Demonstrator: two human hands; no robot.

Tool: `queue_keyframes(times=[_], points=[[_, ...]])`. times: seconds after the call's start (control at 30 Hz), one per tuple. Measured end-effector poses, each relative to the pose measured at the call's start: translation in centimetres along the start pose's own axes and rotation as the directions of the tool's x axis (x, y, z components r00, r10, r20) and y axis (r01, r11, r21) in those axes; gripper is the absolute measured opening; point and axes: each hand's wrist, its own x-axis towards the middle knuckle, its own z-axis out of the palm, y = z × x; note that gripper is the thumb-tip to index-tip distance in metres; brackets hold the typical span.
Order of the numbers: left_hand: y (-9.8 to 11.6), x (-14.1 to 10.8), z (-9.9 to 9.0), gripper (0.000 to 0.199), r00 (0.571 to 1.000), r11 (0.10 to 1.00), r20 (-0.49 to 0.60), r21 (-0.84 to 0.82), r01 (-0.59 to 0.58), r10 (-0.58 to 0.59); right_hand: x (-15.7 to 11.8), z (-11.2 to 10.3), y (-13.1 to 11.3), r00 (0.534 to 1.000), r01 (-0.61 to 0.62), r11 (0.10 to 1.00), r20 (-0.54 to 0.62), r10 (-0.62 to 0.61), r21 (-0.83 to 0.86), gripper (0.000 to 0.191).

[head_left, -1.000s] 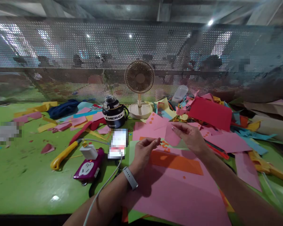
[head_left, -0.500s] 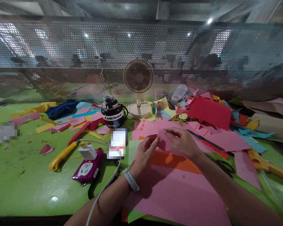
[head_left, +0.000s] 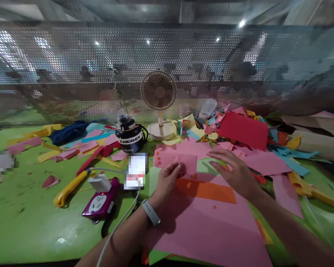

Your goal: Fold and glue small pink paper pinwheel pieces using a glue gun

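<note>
A small pink paper piece [head_left: 189, 164] is pinched at its left edge by my left hand [head_left: 169, 176], which wears a grey band on the wrist. My right hand [head_left: 233, 168] is held apart from it to the right, fingers spread, with nothing between them. Below both hands lie an orange strip [head_left: 206, 191] and a large pink sheet [head_left: 208, 230], partly over green paper [head_left: 155, 180]. Small orange dots sit on pink paper [head_left: 165, 157] behind my left hand.
A fan [head_left: 159, 92] and a black bottle [head_left: 130, 137] stand behind. To the left are a phone [head_left: 136, 170], a purple power strip [head_left: 100, 204] and a yellow-handled tool [head_left: 69, 189]. Paper scraps and a red sheet [head_left: 243, 129] lie at the back right.
My right hand has let go of the small pink piece and moved right, its fingers opening. The piece now shows flatter in my left hand. The whole view has shifted slightly.
</note>
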Motion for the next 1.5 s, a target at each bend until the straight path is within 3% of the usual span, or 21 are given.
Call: queue_keyframes(times=[0.1, 0.2, 0.3, 0.4, 0.53, 0.63, 0.77, 0.9, 1.03, 1.27, 1.4, 1.5], points=[[0.1, 0.0, 0.1, 0.028, 0.996, 0.999, -0.068, 0.01, -0.05, 0.051, -3.0, -4.9, 2.6, 0.998, -0.056, 0.982, -0.033, 0.051, -0.182, 0.026], [0.4, -0.1, 0.3, 0.032, 0.986, 0.996, -0.144, 0.044, -0.075, 0.081, -7.0, -10.4, 7.1, 0.979, -0.201, 0.908, -0.049, 0.196, -0.367, 0.031], [0.5, -0.2, 0.4, 0.036, 0.982, 0.989, -0.159, 0.121, -0.082, 0.101, -11.4, -14.9, 12.2, 0.915, -0.373, 0.782, -0.056, 0.4, -0.5, 0.032], [0.6, -0.3, 0.4, 0.049, 0.988, 0.985, -0.133, 0.165, -0.055, 0.077, -14.9, -17.0, 15.7, 0.854, -0.453, 0.718, -0.026, 0.52, -0.528, 0.03], [0.4, -0.3, 0.2, 0.064, 0.993, 0.994, -0.108, 0.103, -0.03, 0.041, -16.1, -16.9, 16.2, 0.865, -0.432, 0.721, -0.024, 0.501, -0.542, 0.042], [0.2, -0.2, 0.0, 0.054, 0.992, 1.0, -0.128, -0.012, -0.008, 0.006, -15.1, -16.4, 15.6, 0.855, -0.433, 0.67, -0.038, 0.518, -0.603, 0.047], [0.1, -0.1, -0.2, 0.037, 0.989, 0.999, -0.147, -0.051, 0.013, -0.02, -14.1, -16.4, 15.7, 0.845, -0.427, 0.703, 0.027, 0.535, -0.569, 0.037], [0.0, -0.1, -0.3, 0.05, 0.993, 0.999, -0.111, -0.038, 0.023, -0.027, -14.0, -16.7, 16.9, 0.867, -0.393, 0.7, 0.014, 0.498, -0.596, 0.028], [-0.1, -0.2, -0.2, 0.061, 0.988, 0.994, -0.128, -0.081, 0.078, -0.088, -13.6, -17.0, 17.8, 0.843, -0.443, 0.618, -0.066, 0.535, -0.649, 0.036], [0.1, 0.0, 0.2, 0.054, 0.99, 0.971, -0.06, -0.209, 0.113, -0.128, -13.5, -16.6, 17.9, 0.865, -0.392, 0.674, -0.002, 0.501, -0.626, 0.037], [0.4, -0.6, 0.5, 0.053, 0.995, 0.99, -0.029, -0.106, 0.089, -0.093, -14.0, -16.8, 17.9, 0.868, -0.373, 0.666, 0.01, 0.496, -0.646, 0.033], [0.5, -1.1, 0.6, 0.048, 0.998, 0.998, 0.03, 0.035, 0.056, -0.057, -13.4, -16.6, 15.9, 0.892, -0.366, 0.644, -0.056, 0.448, -0.672, 0.034]])
